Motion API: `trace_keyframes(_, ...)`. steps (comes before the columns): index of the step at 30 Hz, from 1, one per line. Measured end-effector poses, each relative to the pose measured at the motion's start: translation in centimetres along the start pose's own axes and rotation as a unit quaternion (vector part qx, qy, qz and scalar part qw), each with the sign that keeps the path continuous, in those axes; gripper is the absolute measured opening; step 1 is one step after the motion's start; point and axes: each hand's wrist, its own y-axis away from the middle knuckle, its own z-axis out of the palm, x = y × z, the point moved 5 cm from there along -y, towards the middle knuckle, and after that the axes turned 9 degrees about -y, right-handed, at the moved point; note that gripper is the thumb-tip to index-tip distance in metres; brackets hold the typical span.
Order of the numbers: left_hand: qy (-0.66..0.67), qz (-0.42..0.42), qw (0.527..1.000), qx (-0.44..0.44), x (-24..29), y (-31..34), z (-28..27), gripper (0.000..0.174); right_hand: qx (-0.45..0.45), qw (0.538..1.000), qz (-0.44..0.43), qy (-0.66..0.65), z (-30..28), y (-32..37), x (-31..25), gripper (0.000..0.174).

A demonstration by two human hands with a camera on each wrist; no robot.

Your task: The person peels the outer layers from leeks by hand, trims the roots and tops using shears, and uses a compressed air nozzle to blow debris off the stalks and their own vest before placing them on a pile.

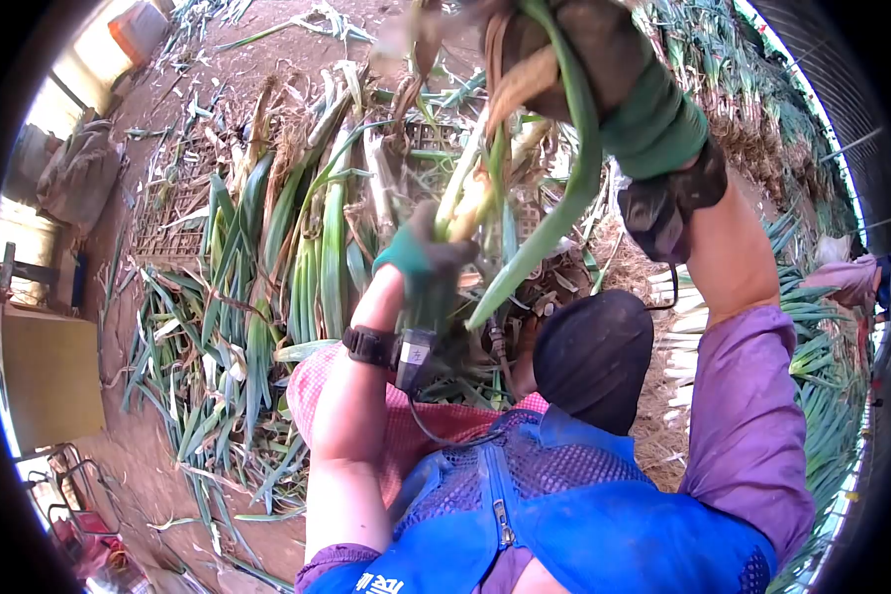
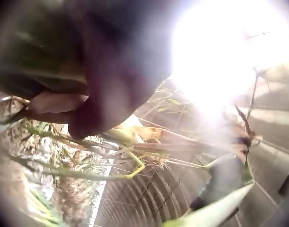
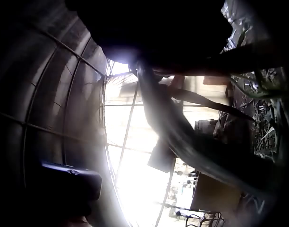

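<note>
The gloved right hand (image 1: 589,69) is raised at the top of the head view, gripping leafy tops; a long green leaf (image 1: 574,188) and dry brown leaves (image 1: 525,84) hang from it. Lower down, the gloved left hand (image 1: 428,247), somewhat blurred, has its fingers round the pale lower part of a leek (image 1: 465,203). In the left wrist view the dark left glove (image 2: 121,71) fills the upper left beside thin stalks (image 2: 173,146). A green leaf (image 3: 177,132) curves below the dark right glove (image 3: 158,38) in the right wrist view.
Leeks (image 1: 307,238) and loose leaves lie in front and to the left, over a brown plastic grid (image 1: 168,228). White-stemmed leeks (image 1: 688,346) are lined up at the right, with more bundles (image 1: 733,89) behind. A cardboard box (image 1: 51,376) stands at the left.
</note>
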Motion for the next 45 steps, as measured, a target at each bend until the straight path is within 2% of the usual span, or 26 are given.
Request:
trace_keyframes(3, -0.033, -0.008, 0.999, 0.041, -1.7, -0.5, 0.3, 0.051, 0.057, 0.982, -0.052, 0.174, -1.8, 1.0, -2.0, 0.036)
trace_keyframes(7, 0.148, -0.012, 0.984, 0.1, -1.5, 0.1, -0.9, 0.038, 0.14, 0.89, -0.056, 0.43, -5.2, 4.3, -2.5, 0.029)
trace_keyframes(8, 0.085, -0.091, 0.987, 0.104, 2.0, 2.2, -2.3, 0.036, 0.169, 0.869, -0.002, 0.465, -6.4, 5.3, -1.1, 0.028)
trace_keyframes(11, 0.194, -0.065, 0.972, 0.116, -1.0, 1.1, -2.5, 0.037, 0.235, 0.8, 0.29, 0.47, -8.9, 9.6, 6.2, 0.029)
trace_keyframes(13, 0.208, -0.075, 0.968, 0.116, -1.3, 1.0, -2.3, 0.038, 0.162, 0.786, 0.345, 0.486, -7.8, 12.3, 10.9, 0.03)
trace_keyframes(15, 0.238, -0.111, 0.961, 0.089, -3.2, 0.7, -1.5, 0.034, 0.117, 0.849, 0.442, 0.266, -6.8, 15.0, 16.2, 0.035)
trace_keyframes(17, 0.185, -0.126, 0.974, 0.015, -5.6, -0.9, 0.1, 0.026, -0.024, 0.805, 0.457, 0.377, -4.2, 14.0, 16.4, 0.038)
trace_keyframes(18, 0.156, -0.102, 0.982, 0.017, -6.1, -1.3, 0.6, 0.021, -0.028, 0.846, 0.347, 0.404, -5.0, 12.8, 17.4, 0.039)
trace_keyframes(19, 0.201, -0.124, 0.972, 0.01, -6.1, -1.1, 1.4, 0.021, -0.074, 0.826, 0.237, 0.505, -6.9, 10.3, 17.7, 0.033)
trace_keyframes(20, 0.201, -0.161, 0.966, 0.001, -5.8, -0.6, 1.6, 0.021, 0.169, 0.886, 0.24, 0.359, -9.6, 8.0, 14.4, 0.026)
trace_keyframes(21, 0.201, -0.196, 0.96, -0.007, -4.9, 0.0, 1.6, 0.021, 0.314, 0.881, 0.142, 0.323, -15.3, 7.2, 13.6, 0.026)
trace_keyframes(22, 0.221, -0.18, 0.958, -0.018, -4.1, 0.3, 1.7, 0.023, 0.269, 0.817, 0.058, 0.506, -11.8, 5.6, 7.9, 0.03)
trace_keyframes(23, 0.239, -0.164, 0.957, -0.03, -3.4, 0.7, 1.8, 0.025, 0.421, 0.863, 0.041, 0.274, -12.9, 5.9, 6.8, 0.031)
trace_keyframes(24, 0.258, -0.148, 0.954, -0.042, -2.6, 1.0, 1.8, 0.027, 0.355, 0.852, -0.048, 0.381, -15.7, 6.1, 8.5, 0.03)
trace_keyframes(26, 0.246, -0.165, 0.952, -0.073, -0.1, 1.9, 1.7, 0.032, 0.193, 0.865, -0.042, 0.461, -14.7, 7.0, 11.7, 0.03)
trace_keyframes(28, 0.23, -0.169, 0.956, -0.061, -0.3, 1.6, 2.1, 0.039, 0.046, 0.905, 0.132, 0.402, -5.1, 9.7, 16.0, 0.031)
trace_keyframes(30, 0.314, -0.15, 0.936, -0.051, -2.1, 0.5, 3.2, 0.04, -0.074, 0.877, 0.103, 0.464, -2.8, 13.5, 21.7, 0.028)
trace_keyframes(32, 0.275, -0.153, 0.949, -0.016, -4.6, -0.9, 3.7, 0.038, -0.034, 0.947, 0.117, 0.297, -2.9, 15.8, 24.3, 0.023)
trace_keyframes(33, 0.209, -0.149, 0.966, 0.01, -5.7, -1.2, 3.6, 0.036, 0.07, 0.971, 0.227, 0.013, -3.8, 17.0, 26.0, 0.023)
trace_keyframes(35, 0.076, -0.135, 0.986, 0.063, -6.5, -1.3, 3.1, 0.033, 0.239, 0.889, 0.287, -0.266, -4.4, 18.1, 28.0, 0.021)
trace_keyframes(37, 0.132, -0.164, 0.975, 0.069, -9.2, -2.2, 3.7, 0.03, 0.381, 0.86, 0.227, -0.251, -6.1, 17.5, 29.9, 0.019)
trace_keyframes(39, 0.214, -0.199, 0.954, 0.067, -10.6, -2.3, 4.1, 0.029, 0.356, 0.89, 0.278, -0.062, -6.2, 18.9, 30.9, 0.028)
trace_keyframes(41, 0.165, -0.201, 0.963, 0.069, -11.8, -2.6, 4.0, 0.029, 0.353, 0.873, 0.311, 0.131, -3.4, 19.5, 30.3, 0.032)
trace_keyframes(43, 0.177, -0.22, 0.956, 0.081, -12.5, -2.2, 4.4, 0.03, 0.265, 0.873, 0.376, 0.164, -2.9, 21.5, 35.7, 0.041)
trace_keyframes(44, 0.149, -0.22, 0.961, 0.077, -9.3, -1.1, 3.8, 0.03, 0.219, 0.867, 0.412, 0.174, -0.9, 22.4, 36.3, 0.045)
trace_keyframes(45, 0.061, -0.171, 0.981, 0.071, -10.4, -1.7, 3.6, 0.028, 0.244, 0.838, 0.381, 0.306, -0.3, 24.1, 37.6, 0.061)
